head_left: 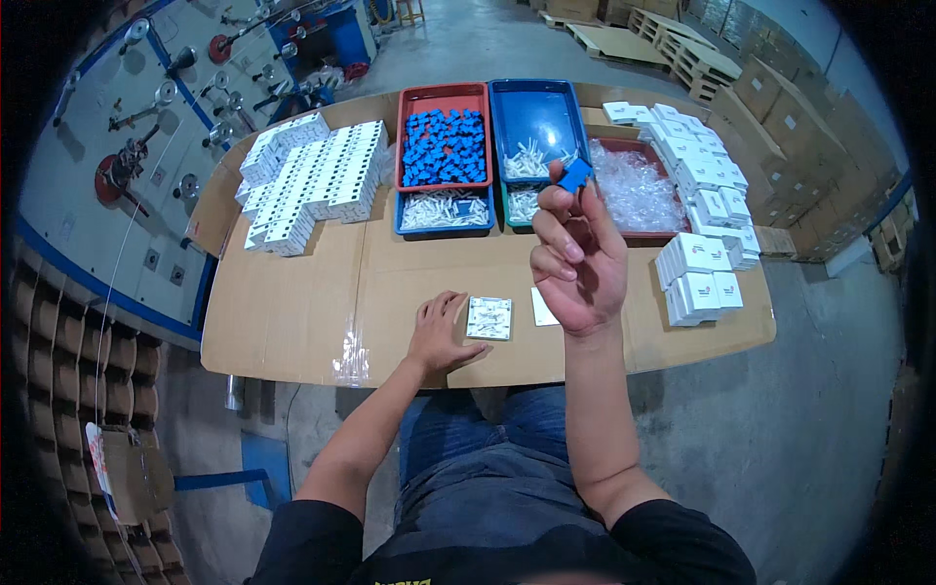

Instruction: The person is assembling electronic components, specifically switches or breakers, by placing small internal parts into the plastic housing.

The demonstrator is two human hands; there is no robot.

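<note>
In the head view, which is my only one, I see the right hand raised above the cardboard, and its fingertips pinch a small blue part (whether one piece or two, I cannot tell). The left hand has fingers spread wide and holds nothing that I can see. The white plate lies just to the right of it, near its thumb; I cannot say if they touch. A white panel lies partly behind the right hand, on its left. Beyond this grip, to the left, the red tray contains more such parts. I judge that a pinch so narrow could let the blue part slip. Also, a careless shift of the left hand could push the plate and disturb its contents.
</note>
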